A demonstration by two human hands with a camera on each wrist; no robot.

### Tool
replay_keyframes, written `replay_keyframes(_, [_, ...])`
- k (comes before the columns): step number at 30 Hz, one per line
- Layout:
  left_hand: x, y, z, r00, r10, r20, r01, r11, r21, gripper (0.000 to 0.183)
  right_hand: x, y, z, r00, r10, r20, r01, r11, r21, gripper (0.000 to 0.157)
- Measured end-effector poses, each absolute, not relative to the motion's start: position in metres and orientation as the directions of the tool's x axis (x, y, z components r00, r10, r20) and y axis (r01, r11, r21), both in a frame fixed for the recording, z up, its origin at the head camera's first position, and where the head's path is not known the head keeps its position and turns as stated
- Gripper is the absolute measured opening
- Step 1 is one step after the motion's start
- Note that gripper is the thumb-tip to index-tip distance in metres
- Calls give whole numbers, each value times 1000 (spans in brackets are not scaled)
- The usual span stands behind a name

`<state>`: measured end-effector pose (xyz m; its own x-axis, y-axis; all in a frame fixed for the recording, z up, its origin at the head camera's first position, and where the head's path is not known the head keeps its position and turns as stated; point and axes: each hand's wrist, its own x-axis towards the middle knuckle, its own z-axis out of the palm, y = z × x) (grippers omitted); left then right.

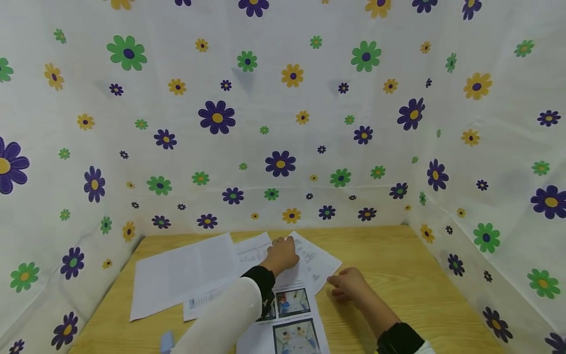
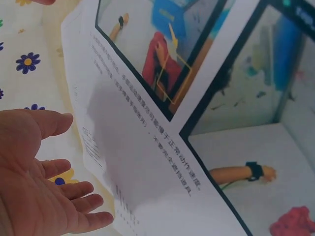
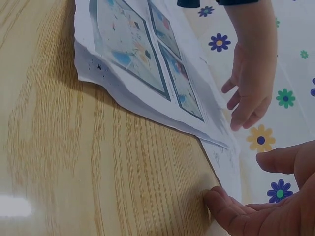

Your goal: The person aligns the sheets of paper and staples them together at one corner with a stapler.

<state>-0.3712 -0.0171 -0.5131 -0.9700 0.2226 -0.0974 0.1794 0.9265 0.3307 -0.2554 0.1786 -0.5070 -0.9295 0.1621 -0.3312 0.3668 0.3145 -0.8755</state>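
Printed sheets lie overlapping on the wooden table. Topmost in the middle is a sheet with colour photos (image 1: 300, 314); beneath it, a sheet with line drawings (image 1: 325, 260) juts out toward the right. My left hand (image 1: 283, 256) is over the far end of the photo sheet. In the left wrist view the same hand (image 2: 44, 191) has its fingers loosely spread, thumb apart, gripping nothing. My right hand (image 1: 351, 285) is at the right edge of the drawing sheet. The right wrist view shows its fingertips (image 3: 216, 199) close to that edge, thumb apart; contact is unclear.
A blank-looking white sheet (image 1: 185, 275) lies at the left, over another printed sheet (image 1: 203, 301). A small light-blue object (image 1: 167, 341) is at the near left edge. Flower-patterned cloth (image 1: 265, 98) surrounds the wooden table (image 1: 398, 275) at back and sides.
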Motion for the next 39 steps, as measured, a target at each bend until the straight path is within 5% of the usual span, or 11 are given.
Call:
replay_keyframes(10, [-376,-34,-541,-991,118,-70,90,942,325,67,-259,162,-515,-915,182,-359,401,322,-858,55])
replay_keyframes(26, [-374,-22,-530,-997,80,7,79,956,283,74,-269,154,-512,-912,215,-351,396,225,-890,67])
replay_keyframes(39, [-383,-20,-544,-993,102,61,115,954,276,78,-276,160,-532,-900,209,-383,363,-130,-923,25])
